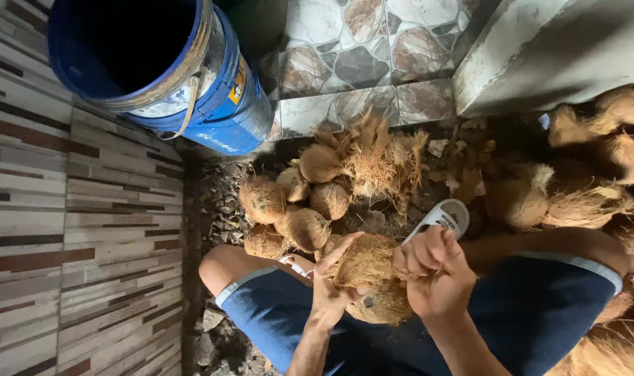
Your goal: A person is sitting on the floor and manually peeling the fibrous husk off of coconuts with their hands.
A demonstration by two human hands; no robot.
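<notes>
Coconut (373, 278) between both hands

At 6 o'clock we note a rough, matt, fibrous coconut (373, 278); at 11 o'clock a glossy, scuffed blue plastic bucket (226, 104); at 12 o'clock smooth stone-pattern floor tiles (359, 49); shorts (540, 306) of matt cloth.

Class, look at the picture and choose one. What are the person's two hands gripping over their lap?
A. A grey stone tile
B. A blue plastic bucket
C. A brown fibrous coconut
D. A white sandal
C: both the left hand and the right hand are closed on the brown fibrous coconut over the lap, while the blue plastic bucket stands apart near the striped wall.
</notes>
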